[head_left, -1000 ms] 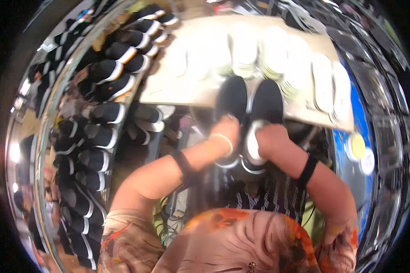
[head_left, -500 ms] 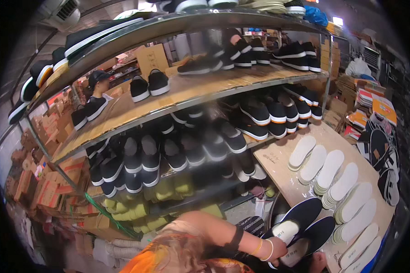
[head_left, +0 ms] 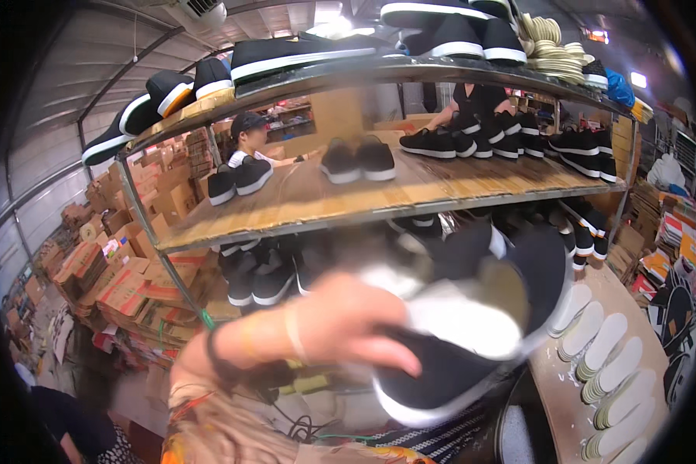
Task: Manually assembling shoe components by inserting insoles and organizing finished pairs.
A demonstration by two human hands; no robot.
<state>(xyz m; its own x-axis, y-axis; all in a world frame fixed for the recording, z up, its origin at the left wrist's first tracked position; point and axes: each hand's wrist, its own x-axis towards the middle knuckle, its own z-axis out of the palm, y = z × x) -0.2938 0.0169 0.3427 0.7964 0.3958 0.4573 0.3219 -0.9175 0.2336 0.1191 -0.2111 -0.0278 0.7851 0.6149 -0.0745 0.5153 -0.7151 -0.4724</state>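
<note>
My left hand (head_left: 348, 325) is raised in front of a metal rack and grips a pair of black slip-on shoes (head_left: 456, 363) with white lining and white soles. Hand and shoes are blurred by motion. A dark band and a thin light bracelet sit on that forearm. The shoes are held just below the rack's wooden middle shelf (head_left: 301, 209), where two black pairs (head_left: 357, 161) (head_left: 238, 179) stand near the left and several more at the right. My right hand does not show; it may be hidden behind the shoes.
Rows of white insoles (head_left: 607, 356) lie on a curved wooden table (head_left: 564, 402) at the lower right. More black shoes fill the top and lower shelves. Stacked cardboard boxes (head_left: 108, 278) stand at the left. A person in a cap (head_left: 247, 139) works behind the rack.
My view has swung up from the table to the rack. The black pair, held low with both hands a second ago, is now lifted toward the middle shelf in my left hand.
</note>
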